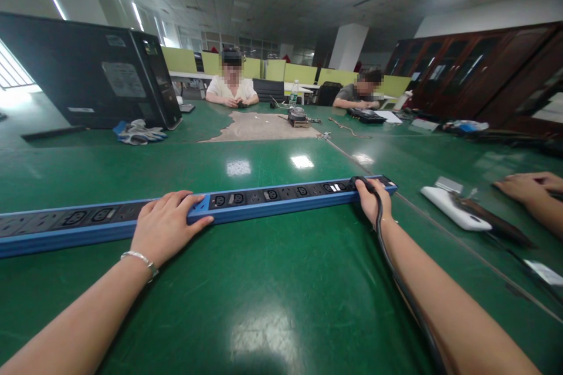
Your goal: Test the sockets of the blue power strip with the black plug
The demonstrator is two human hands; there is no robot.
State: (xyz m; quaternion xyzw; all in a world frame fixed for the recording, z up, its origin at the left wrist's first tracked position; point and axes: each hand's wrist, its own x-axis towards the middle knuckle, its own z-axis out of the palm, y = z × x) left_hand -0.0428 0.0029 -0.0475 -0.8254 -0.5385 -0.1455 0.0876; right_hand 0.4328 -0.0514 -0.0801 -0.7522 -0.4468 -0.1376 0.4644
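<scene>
here the left hand [165, 225] clasps the blue power strip [259, 206] across mid-frame, while the right hand [373, 202], centre right, grips the black plug [361, 180], best kept square to the sockets [271, 194] with even pressure and the cable [387, 258] slack, its seating hidden.

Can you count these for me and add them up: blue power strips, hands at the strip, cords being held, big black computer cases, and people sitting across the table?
Blue power strip: 1
Hands, left hand and right hand: 2
Held black cord: 1
Computer case: 1
People across the table: 2
Total: 7
</scene>
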